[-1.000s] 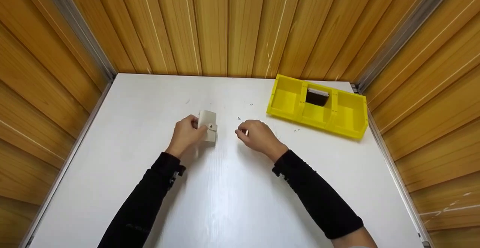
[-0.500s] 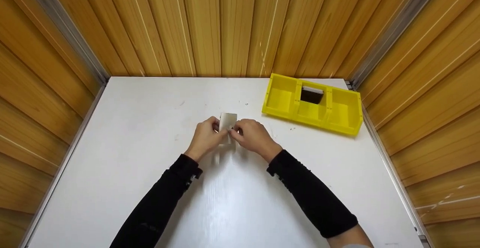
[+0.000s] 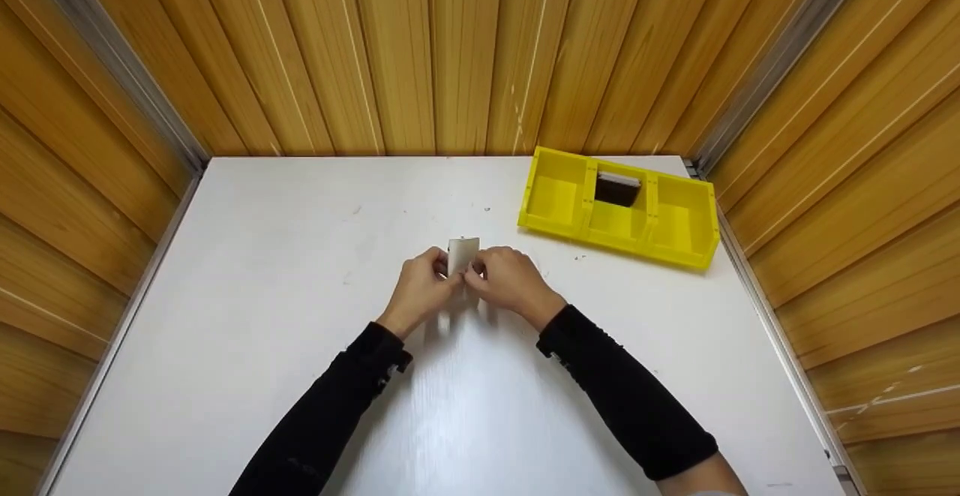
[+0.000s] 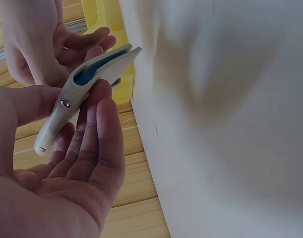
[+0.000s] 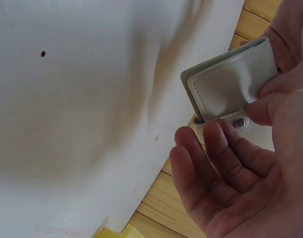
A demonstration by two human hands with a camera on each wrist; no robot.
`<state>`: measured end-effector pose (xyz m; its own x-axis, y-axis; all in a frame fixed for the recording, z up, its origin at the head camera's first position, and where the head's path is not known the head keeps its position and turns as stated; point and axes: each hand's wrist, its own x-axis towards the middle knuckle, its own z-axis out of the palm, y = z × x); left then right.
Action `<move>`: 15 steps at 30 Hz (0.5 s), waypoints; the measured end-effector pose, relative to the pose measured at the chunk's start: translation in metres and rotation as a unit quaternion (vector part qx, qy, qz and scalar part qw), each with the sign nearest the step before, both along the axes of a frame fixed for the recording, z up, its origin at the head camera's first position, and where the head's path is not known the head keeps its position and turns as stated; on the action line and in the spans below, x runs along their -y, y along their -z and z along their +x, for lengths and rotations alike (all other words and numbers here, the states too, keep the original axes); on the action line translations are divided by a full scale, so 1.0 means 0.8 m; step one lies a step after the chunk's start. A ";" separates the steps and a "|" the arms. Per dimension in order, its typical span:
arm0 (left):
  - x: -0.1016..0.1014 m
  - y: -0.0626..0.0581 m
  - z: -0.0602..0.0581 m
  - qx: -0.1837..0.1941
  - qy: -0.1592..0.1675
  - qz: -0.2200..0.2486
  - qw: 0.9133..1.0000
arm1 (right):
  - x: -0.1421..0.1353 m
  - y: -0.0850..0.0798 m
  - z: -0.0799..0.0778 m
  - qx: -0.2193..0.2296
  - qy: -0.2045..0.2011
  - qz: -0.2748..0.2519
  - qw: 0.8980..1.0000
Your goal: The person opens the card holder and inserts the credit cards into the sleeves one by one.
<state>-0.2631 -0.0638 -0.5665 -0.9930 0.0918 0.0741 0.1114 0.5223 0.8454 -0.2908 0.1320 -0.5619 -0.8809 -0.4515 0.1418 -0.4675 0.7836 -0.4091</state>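
Note:
Above the middle of the white table, a small cream wallet [image 3: 462, 254] with a snap strap is held up between both hands. My left hand [image 3: 421, 291] grips its left side between thumb and fingers. From the other side my right hand [image 3: 513, 278] pinches the wallet near the strap. In the right wrist view, the round metal snap [image 5: 239, 122] lies just beside the right thumb tip, and the stitched wallet face [image 5: 230, 84] shows. The left wrist view shows the folded wallet [image 4: 67, 103] edge-on, parted at one end with a blue inside.
A yellow bin [image 3: 585, 229] with three compartments stands at the back right of the white table [image 3: 300, 226]. Its middle compartment holds a dark, flat item [image 3: 617, 190] with a pale edge. Wood-look panels [image 3: 390, 53] enclose the back and sides.
The left hand has brought the wallet rightwards to the right hand, which now pinches it near the strap. Both hands have since lowered slightly in the head view, and the wallet appears more tilted.

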 end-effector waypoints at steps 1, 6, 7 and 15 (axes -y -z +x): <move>-0.002 0.001 0.000 -0.005 0.000 -0.002 1.000 | 0.000 0.001 0.000 -0.002 0.001 0.003 1.000; -0.010 0.004 0.003 -0.016 -0.003 -0.004 1.000 | -0.001 0.008 -0.001 -0.010 0.003 0.012 1.000; -0.011 0.004 0.004 -0.016 -0.004 -0.002 1.000 | -0.002 0.008 -0.001 -0.012 0.000 0.012 1.000; -0.005 0.004 0.007 0.001 -0.003 0.009 1.000 | -0.006 0.012 -0.002 -0.024 -0.030 0.015 0.999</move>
